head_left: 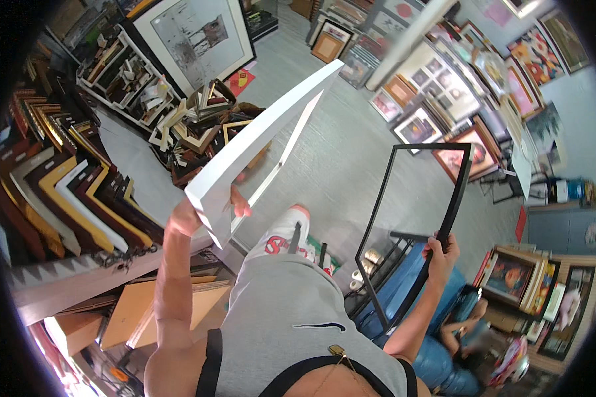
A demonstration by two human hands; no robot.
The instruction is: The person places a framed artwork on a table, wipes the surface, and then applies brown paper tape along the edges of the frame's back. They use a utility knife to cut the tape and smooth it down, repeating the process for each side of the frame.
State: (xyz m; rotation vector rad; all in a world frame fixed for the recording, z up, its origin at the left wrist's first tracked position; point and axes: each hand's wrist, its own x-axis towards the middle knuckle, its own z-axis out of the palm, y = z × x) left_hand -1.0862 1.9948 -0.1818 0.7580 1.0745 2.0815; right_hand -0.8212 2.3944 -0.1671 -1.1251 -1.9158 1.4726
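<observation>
My left hand is closed around the lower end of an empty white picture frame. The frame is tilted, its far end raised ahead of me, and some of my fingers show through its opening. On the right, my right hand grips the side bar of a thin black picture frame. That frame stands nearly upright and also has no picture in it; the floor and a blue padded surface show through. The two frames are apart from each other.
Corner samples of frame moulding line a rack at left. Behind it lies a pile of moulding offcuts. A large framed picture leans at the back. More framed pictures stand at right. Another person sits at lower right.
</observation>
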